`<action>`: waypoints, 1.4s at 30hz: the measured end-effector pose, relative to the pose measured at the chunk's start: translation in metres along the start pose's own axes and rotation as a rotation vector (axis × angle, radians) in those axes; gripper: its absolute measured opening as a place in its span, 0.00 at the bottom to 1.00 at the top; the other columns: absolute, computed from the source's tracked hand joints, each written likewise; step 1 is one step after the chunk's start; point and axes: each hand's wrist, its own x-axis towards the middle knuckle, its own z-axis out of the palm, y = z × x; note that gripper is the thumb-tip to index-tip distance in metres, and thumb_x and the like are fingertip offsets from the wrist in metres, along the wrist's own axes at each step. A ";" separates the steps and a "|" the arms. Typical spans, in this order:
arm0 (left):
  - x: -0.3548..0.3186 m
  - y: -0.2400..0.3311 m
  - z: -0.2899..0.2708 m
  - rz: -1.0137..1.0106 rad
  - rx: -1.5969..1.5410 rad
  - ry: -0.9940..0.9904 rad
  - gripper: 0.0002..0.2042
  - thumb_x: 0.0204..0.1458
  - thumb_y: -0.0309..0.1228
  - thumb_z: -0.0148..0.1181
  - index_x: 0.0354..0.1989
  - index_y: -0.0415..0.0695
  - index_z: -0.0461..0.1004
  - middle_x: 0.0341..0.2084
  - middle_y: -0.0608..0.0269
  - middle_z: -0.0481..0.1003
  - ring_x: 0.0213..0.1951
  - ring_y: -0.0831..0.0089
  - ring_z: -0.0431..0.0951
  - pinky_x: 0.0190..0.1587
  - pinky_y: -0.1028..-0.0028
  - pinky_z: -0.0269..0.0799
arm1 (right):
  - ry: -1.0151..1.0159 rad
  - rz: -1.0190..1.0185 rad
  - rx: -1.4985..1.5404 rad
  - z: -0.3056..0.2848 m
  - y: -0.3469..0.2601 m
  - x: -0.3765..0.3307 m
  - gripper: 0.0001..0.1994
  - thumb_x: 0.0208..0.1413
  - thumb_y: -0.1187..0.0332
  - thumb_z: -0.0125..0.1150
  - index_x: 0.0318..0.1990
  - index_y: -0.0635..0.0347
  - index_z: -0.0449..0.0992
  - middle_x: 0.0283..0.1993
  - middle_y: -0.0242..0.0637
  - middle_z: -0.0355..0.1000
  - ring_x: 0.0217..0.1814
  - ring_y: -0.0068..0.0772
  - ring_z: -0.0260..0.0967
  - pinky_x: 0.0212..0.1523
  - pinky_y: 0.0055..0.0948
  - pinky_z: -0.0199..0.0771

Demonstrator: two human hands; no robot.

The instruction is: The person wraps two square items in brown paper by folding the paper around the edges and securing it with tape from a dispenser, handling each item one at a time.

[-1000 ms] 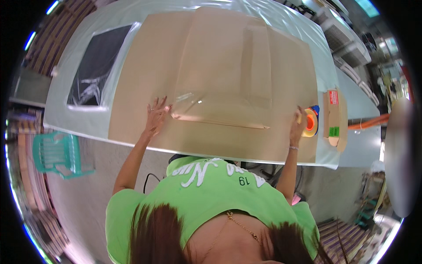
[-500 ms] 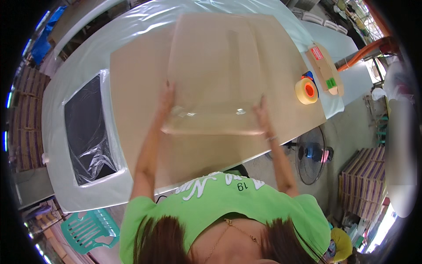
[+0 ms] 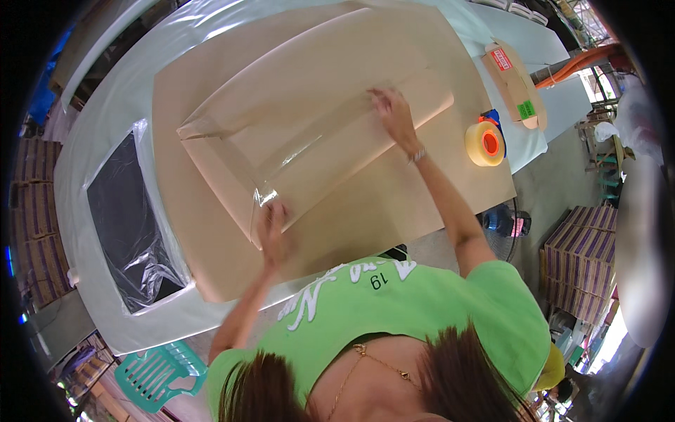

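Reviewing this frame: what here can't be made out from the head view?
- Contents of the brown paper parcel: fully wrapped.
- Left hand: motion-blurred, its grip on the clear tape strip unclear.
- Black item in plastic: film glare hides its kind.
- Right hand: palm pressed down, underside hidden.

Under your left hand (image 3: pixel 273 232) and right hand (image 3: pixel 392 112): flat parcel wrapped in matt brown kraft paper (image 3: pixel 309 133), smooth, with a glossy clear tape strip (image 3: pixel 309 151) across it. It lies on a larger matt brown paper sheet (image 3: pixel 394 204). The counter (image 3: pixel 105 126) has a shiny pale plastic film cover. Black slab in crinkled clear plastic bag (image 3: pixel 133 225), glossy. Yellowish tape roll with orange core (image 3: pixel 486 143), slick plastic. Green plastic chair (image 3: pixel 158 373).
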 end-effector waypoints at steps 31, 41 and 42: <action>0.026 -0.040 0.173 -0.463 -0.515 0.380 0.23 0.61 0.42 0.56 0.57 0.40 0.63 0.48 0.56 0.74 0.47 0.64 0.78 0.53 0.67 0.74 | -0.563 -0.523 -0.362 0.116 0.081 0.295 0.29 0.63 0.40 0.36 0.51 0.49 0.78 0.50 0.37 0.75 0.61 0.45 0.65 0.64 0.49 0.53; 0.056 -0.069 0.045 -0.300 -0.079 0.694 0.22 0.60 0.46 0.54 0.51 0.38 0.69 0.29 0.63 0.73 0.26 0.80 0.72 0.26 0.80 0.69 | -0.498 -0.259 -0.436 0.027 0.094 0.227 0.26 0.66 0.46 0.39 0.44 0.60 0.75 0.45 0.44 0.75 0.51 0.50 0.68 0.56 0.45 0.61; 0.084 -0.044 0.048 -0.255 0.080 0.760 0.24 0.60 0.49 0.53 0.52 0.38 0.70 0.27 0.65 0.70 0.23 0.81 0.69 0.24 0.81 0.65 | -0.473 -0.204 -0.445 0.015 0.104 0.209 0.26 0.66 0.46 0.40 0.43 0.62 0.75 0.43 0.47 0.74 0.50 0.52 0.68 0.53 0.45 0.63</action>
